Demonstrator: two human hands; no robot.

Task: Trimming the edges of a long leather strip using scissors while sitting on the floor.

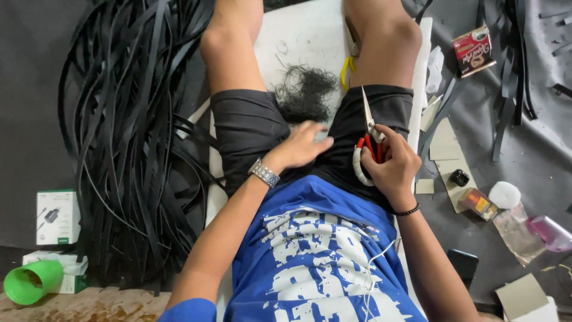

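White board [310, 36] underneath: right hand [390, 167] closed around scissors [369, 134]; left hand [301, 146] loosely spread on shorts [250, 128], near black trimmings [305, 92].

I see the scissors [369, 140] in my right grip [390, 167], blades pointing away over my right thigh. My left grip [301, 146] rests on my lap, just behind the clump of trimmings [304, 89] between my legs. Strips [125, 137] lie piled at my left.
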